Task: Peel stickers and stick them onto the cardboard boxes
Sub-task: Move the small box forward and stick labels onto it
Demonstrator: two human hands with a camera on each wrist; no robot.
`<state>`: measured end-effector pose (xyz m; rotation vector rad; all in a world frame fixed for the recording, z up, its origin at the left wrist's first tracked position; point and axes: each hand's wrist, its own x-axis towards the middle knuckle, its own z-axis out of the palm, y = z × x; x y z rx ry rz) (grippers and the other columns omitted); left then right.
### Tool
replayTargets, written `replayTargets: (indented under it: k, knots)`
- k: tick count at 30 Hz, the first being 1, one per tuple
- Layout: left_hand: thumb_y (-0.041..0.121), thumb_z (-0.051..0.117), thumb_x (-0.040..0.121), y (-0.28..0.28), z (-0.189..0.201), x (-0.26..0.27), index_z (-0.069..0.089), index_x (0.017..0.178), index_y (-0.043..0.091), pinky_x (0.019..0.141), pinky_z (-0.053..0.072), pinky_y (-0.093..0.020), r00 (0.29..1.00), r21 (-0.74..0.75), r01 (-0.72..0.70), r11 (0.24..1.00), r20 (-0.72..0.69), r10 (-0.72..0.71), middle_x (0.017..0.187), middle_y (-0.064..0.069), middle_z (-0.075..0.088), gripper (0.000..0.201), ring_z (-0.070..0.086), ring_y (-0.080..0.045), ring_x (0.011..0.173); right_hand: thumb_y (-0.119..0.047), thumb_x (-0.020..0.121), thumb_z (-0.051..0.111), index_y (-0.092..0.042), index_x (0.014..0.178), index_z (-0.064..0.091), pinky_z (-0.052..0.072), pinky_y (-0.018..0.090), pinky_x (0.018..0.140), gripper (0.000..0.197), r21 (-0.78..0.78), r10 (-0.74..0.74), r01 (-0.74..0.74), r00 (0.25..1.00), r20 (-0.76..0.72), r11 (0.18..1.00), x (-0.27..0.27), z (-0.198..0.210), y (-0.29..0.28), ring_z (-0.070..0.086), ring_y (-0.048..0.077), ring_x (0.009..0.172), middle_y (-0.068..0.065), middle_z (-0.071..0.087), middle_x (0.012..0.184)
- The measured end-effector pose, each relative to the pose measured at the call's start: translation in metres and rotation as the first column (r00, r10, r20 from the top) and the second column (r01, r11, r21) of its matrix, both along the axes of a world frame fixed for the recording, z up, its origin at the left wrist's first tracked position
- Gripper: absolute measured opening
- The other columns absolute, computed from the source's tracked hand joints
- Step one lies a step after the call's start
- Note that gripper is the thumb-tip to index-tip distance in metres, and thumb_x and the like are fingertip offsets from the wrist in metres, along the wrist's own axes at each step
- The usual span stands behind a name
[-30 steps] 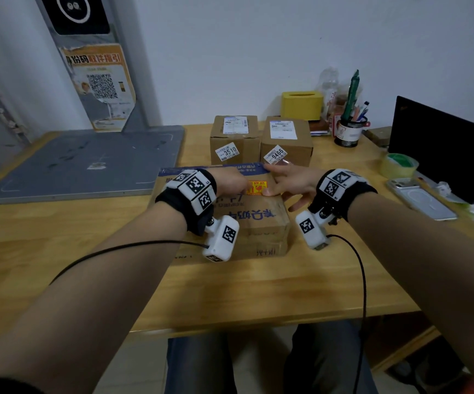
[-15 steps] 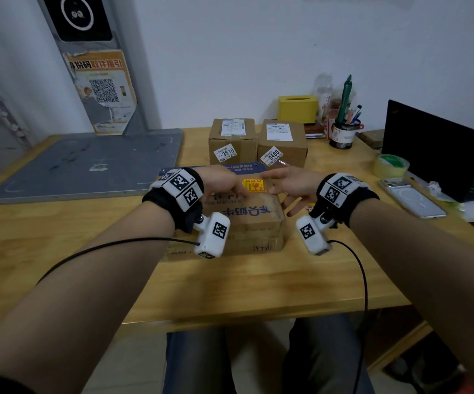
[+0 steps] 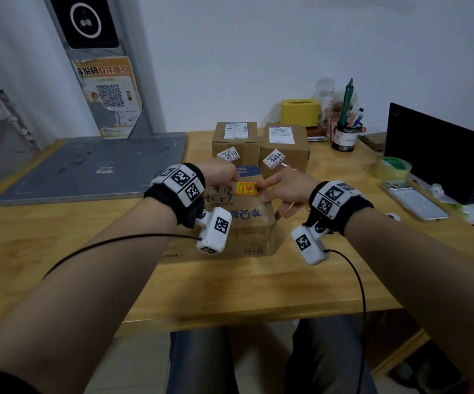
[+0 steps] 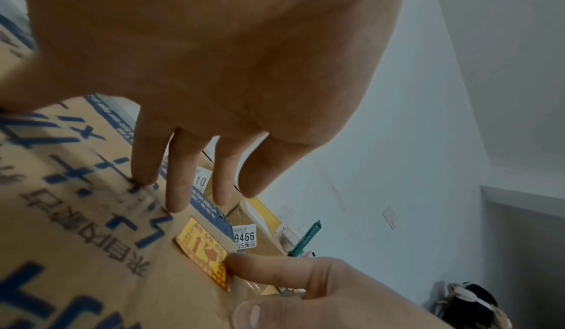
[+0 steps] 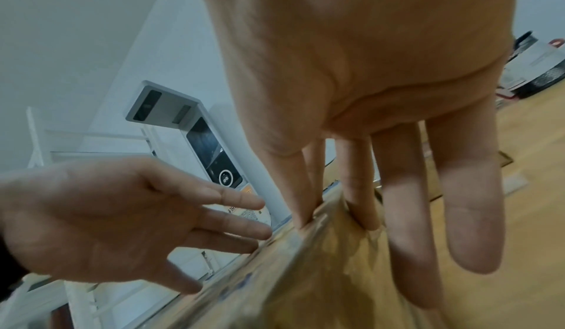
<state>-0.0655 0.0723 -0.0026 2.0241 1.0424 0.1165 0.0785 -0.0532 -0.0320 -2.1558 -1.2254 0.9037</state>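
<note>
A large cardboard box (image 3: 247, 223) with blue print lies flat mid-table. An orange-yellow sticker (image 3: 246, 188) sits on its top face. My left hand (image 3: 224, 177) rests straight fingers on the box just left of the sticker. My right hand (image 3: 281, 186) comes in from the right, its index fingertip on the sticker's right edge. The left wrist view shows the sticker (image 4: 203, 249) flat on the box (image 4: 91, 237), with the right index finger (image 4: 260, 269) pressing its corner. In the right wrist view my right hand's fingers (image 5: 360, 201) touch the box top (image 5: 321, 274), and the left hand (image 5: 122, 213) is open.
Two small boxes (image 3: 235, 140) (image 3: 284, 143) labelled 3510 and 9466 stand just behind. Farther back are a yellow tissue box (image 3: 299, 111) and a pen cup (image 3: 343, 137). A tape roll (image 3: 393, 167), phone (image 3: 414, 199) and laptop (image 3: 434, 149) lie right. A grey platform (image 3: 93, 169) fills the left.
Both hands stay on either side of the sticker on the large box. Only the head view has shifted a little.
</note>
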Motion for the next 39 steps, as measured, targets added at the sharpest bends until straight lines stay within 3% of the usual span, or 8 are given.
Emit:
replayTargets:
  k: [6, 16, 21, 25, 28, 32, 36, 39]
  knots:
    - [0.016, 0.056, 0.101, -0.004, 0.01, -0.012, 0.067, 0.118, 0.012, 0.06, 0.034, -0.024, 0.989, -0.018, -0.088, 0.996, 0.122, 0.09, 0.115, -0.005, 0.066, 0.021, 0.054, -0.019, 0.099, -0.032, 0.088, 0.079, -0.035, 0.138, 0.062, 0.06, 0.042, 0.081, 0.052, 0.027, 0.057, -0.057, 0.998, -0.017, 0.998, -0.018, -0.003, 0.017, 0.079, 0.026, 0.08, -0.009, 0.072, 0.116]
    - [0.022, 0.058, 0.098, 0.019, 0.024, -0.022, 0.065, 0.126, 0.014, 0.073, 0.042, -0.03, 0.95, -0.118, -0.219, 0.969, 0.2, 0.239, 0.113, 0.002, 0.07, 0.03, 0.057, -0.02, 0.105, -0.021, 0.104, 0.059, -0.026, 0.149, 0.051, 0.06, 0.046, 0.088, 0.046, 0.063, 0.331, -0.327, 0.9, -0.282, 0.943, -0.029, -0.004, 0.046, 0.077, 0.032, 0.1, -0.002, 0.067, 0.137]
    - [0.025, 0.055, 0.1, 0.038, 0.03, -0.015, 0.056, 0.134, 0.015, 0.104, 0.042, -0.049, 0.943, -0.224, -0.197, 0.955, 0.224, 0.247, 0.123, -0.001, 0.064, 0.035, 0.053, -0.027, 0.121, -0.021, 0.103, 0.06, -0.02, 0.139, 0.06, 0.061, 0.051, 0.09, 0.036, 0.087, 0.172, -0.161, 0.975, -0.142, 0.983, 0.01, 0.008, 0.054, 0.077, 0.027, 0.097, -0.003, 0.071, 0.129]
    - [0.023, 0.053, 0.1, 0.052, 0.031, 0.0, 0.056, 0.131, 0.018, 0.1, 0.051, -0.051, 0.902, -0.333, -0.173, 0.927, 0.325, 0.285, 0.129, 0.003, 0.062, 0.032, 0.061, -0.026, 0.112, -0.02, 0.101, 0.061, -0.028, 0.121, 0.066, 0.065, 0.042, 0.075, 0.022, 0.17, -0.029, 0.049, 0.993, -0.119, 0.984, 0.036, 0.017, 0.068, 0.076, 0.024, 0.094, 0.002, 0.065, 0.124]
    - [0.018, 0.055, 0.098, 0.061, 0.027, 0.014, 0.06, 0.112, 0.02, 0.096, 0.056, -0.051, 0.844, -0.443, -0.142, 0.885, 0.414, 0.343, 0.124, 0.002, 0.063, 0.016, 0.068, -0.028, 0.11, -0.016, 0.099, 0.064, -0.022, 0.132, 0.062, 0.057, 0.027, 0.05, 0.034, 0.253, -0.166, 0.207, 0.97, -0.175, 0.945, 0.05, 0.021, 0.083, 0.069, 0.02, 0.084, 0.005, 0.063, 0.126]
    - [0.016, 0.053, 0.098, 0.075, 0.016, 0.03, 0.056, 0.102, 0.021, 0.096, 0.057, -0.049, 0.816, -0.474, -0.187, 0.861, 0.413, 0.404, 0.113, -0.002, 0.064, 0.008, 0.07, -0.031, 0.107, -0.015, 0.097, 0.067, -0.028, 0.137, 0.051, 0.055, 0.034, 0.061, 0.046, 0.269, -0.178, 0.233, 0.96, -0.214, 0.934, 0.062, 0.018, 0.105, 0.063, 0.02, 0.08, 0.003, 0.06, 0.137]
    - [0.025, 0.054, 0.099, 0.085, 0.008, 0.04, 0.061, 0.124, 0.022, 0.093, 0.057, -0.042, 0.858, -0.475, -0.194, 0.858, 0.342, 0.384, 0.102, 0.001, 0.068, 0.026, 0.073, -0.031, 0.106, -0.012, 0.1, 0.063, -0.025, 0.151, 0.036, 0.058, 0.052, 0.089, 0.06, 0.241, -0.186, 0.295, 0.901, -0.391, 0.924, 0.066, 0.006, 0.118, 0.066, 0.03, 0.104, -0.005, 0.045, 0.155]
    - [0.031, 0.052, 0.1, 0.087, 0.01, 0.041, 0.062, 0.121, 0.026, 0.074, 0.054, -0.033, 0.865, -0.465, -0.218, 0.858, 0.315, 0.391, 0.106, 0.002, 0.067, 0.024, 0.074, -0.029, 0.097, -0.011, 0.1, 0.062, -0.022, 0.16, 0.025, 0.062, 0.05, 0.084, 0.072, 0.271, -0.208, 0.348, 0.876, -0.435, 0.897, 0.068, 0.005, 0.122, 0.073, 0.031, 0.095, 0.002, 0.043, 0.156]
